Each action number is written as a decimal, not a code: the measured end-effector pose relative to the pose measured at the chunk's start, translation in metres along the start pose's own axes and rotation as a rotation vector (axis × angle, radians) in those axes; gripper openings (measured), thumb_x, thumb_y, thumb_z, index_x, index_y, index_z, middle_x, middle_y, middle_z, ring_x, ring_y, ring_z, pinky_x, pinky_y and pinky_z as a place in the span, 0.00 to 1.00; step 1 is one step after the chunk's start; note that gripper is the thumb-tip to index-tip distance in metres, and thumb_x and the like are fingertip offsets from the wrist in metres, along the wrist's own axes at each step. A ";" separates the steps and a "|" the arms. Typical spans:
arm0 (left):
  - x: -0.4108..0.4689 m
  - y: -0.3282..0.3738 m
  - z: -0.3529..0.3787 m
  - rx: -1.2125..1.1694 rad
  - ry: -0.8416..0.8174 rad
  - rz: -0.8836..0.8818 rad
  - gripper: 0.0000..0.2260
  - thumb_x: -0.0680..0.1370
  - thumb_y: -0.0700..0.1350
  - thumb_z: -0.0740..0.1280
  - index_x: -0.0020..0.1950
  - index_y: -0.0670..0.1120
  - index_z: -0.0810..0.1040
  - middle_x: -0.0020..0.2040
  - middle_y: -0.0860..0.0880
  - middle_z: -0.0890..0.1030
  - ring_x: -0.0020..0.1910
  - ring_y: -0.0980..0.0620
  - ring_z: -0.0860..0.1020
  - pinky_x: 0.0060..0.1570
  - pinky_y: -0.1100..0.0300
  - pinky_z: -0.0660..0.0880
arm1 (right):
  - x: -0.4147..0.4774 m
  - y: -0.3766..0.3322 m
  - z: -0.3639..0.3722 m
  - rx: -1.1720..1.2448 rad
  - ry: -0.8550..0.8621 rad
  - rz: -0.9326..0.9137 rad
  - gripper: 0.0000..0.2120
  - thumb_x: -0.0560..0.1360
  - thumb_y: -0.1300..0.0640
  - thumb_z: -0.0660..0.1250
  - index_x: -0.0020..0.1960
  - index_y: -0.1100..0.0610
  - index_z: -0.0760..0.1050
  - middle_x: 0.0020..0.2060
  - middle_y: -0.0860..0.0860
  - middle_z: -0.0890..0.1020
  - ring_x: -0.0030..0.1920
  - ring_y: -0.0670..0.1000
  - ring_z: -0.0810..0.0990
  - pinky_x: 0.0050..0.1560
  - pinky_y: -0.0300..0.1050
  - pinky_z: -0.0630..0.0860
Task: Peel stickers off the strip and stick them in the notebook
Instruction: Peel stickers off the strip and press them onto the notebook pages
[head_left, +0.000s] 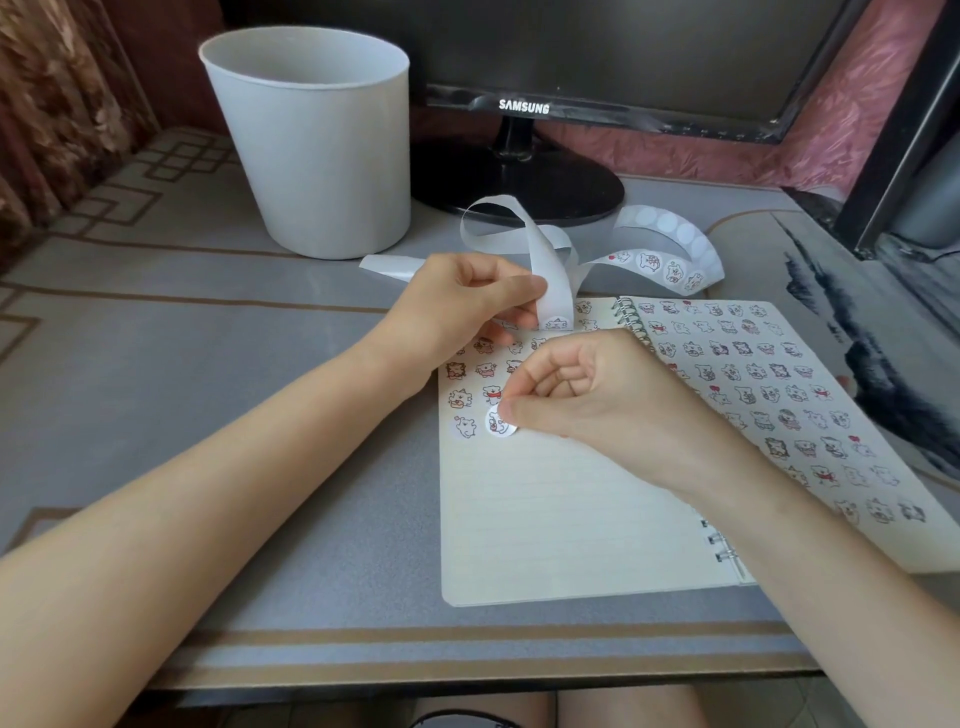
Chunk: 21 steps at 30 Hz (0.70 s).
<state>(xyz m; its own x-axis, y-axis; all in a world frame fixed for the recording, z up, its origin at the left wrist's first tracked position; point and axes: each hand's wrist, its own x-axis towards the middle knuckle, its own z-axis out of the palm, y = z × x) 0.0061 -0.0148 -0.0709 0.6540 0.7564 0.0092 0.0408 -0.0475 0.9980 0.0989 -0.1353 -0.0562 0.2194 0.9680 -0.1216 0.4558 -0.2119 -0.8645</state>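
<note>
Notebook (571, 519): spiral-bound, open flat on the desk (208, 374), near the front edge. Its right page is filled with rows of small cartoon stickers; its left page has rows across the top only, with lined paper bare below. Strip (551, 260): white backing, looped and curled on the desk behind the notebook, the far coil toward the right bearing round stickers, one end hanging down over the top of the left page. Left hand (467, 306): mine, fingers curled, thumb and forefinger pinching that hanging end, where one sticker sits at the tip. Right hand (587, 395): mine, fingers curled in, thumb and forefinger pinching the edge of a round sticker (500, 422). That sticker is at the left page, last in the lowest row, just right of its neighbour; whether it lies fully flat I cannot tell. Bin (311, 145): white, upright, behind the left hand. Monitor (524, 106): black, on a round base, behind the strip.
</note>
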 end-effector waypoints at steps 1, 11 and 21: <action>0.000 0.000 0.000 0.001 0.000 0.000 0.07 0.76 0.40 0.68 0.38 0.43 0.79 0.32 0.52 0.80 0.34 0.56 0.79 0.30 0.68 0.73 | 0.000 0.000 0.000 -0.008 0.006 -0.003 0.03 0.68 0.61 0.75 0.38 0.57 0.81 0.35 0.53 0.85 0.34 0.45 0.78 0.47 0.49 0.79; 0.000 0.000 0.000 0.010 0.002 0.002 0.08 0.76 0.40 0.68 0.37 0.43 0.79 0.32 0.51 0.80 0.34 0.56 0.79 0.30 0.68 0.73 | 0.000 0.003 0.005 -0.021 0.028 -0.036 0.04 0.68 0.62 0.74 0.37 0.57 0.80 0.34 0.53 0.84 0.32 0.44 0.76 0.39 0.45 0.77; -0.001 0.000 0.001 0.019 -0.002 0.009 0.07 0.77 0.40 0.68 0.38 0.42 0.78 0.31 0.51 0.80 0.30 0.59 0.78 0.30 0.68 0.73 | 0.000 0.004 0.007 -0.008 0.028 -0.071 0.04 0.69 0.64 0.73 0.37 0.58 0.80 0.31 0.48 0.81 0.28 0.39 0.73 0.31 0.31 0.70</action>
<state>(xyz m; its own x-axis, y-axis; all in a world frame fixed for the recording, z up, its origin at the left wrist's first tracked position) 0.0062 -0.0156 -0.0710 0.6561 0.7545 0.0181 0.0489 -0.0664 0.9966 0.0951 -0.1351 -0.0632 0.2099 0.9766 -0.0463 0.4779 -0.1438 -0.8665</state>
